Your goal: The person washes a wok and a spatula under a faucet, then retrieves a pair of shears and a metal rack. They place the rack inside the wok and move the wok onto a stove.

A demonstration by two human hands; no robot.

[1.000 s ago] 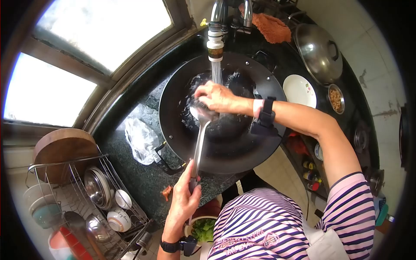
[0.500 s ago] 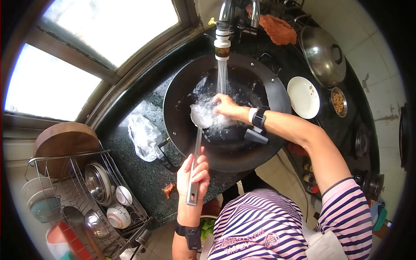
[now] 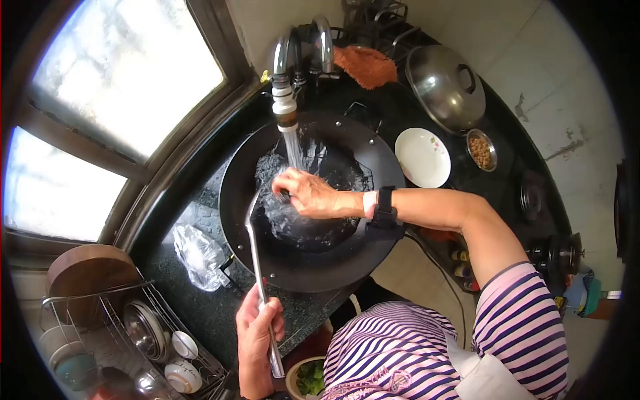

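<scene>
Dark stone worktop (image 3: 157,273) lies beside a big round black metal wok (image 3: 320,270). Over it, the left hand (image 3: 257,330) grips a long silver metal ladle (image 3: 256,250). Curled at its far end, the right hand (image 3: 315,195) may hold something; I cannot tell. Wet metal could slip; fast water (image 3: 293,150) could splash.

Shirt (image 3: 407,323): navy, pink and white stripes
Sleeve (image 3: 523,320): short, striped
Emblem (image 3: 400,380): round, pink, on shirt front
Strap (image 3: 470,367): off-white, across shirt
Right wristband (image 3: 385,207): black, boxy module
Inner band (image 3: 370,205): pale, beside wristband
</scene>
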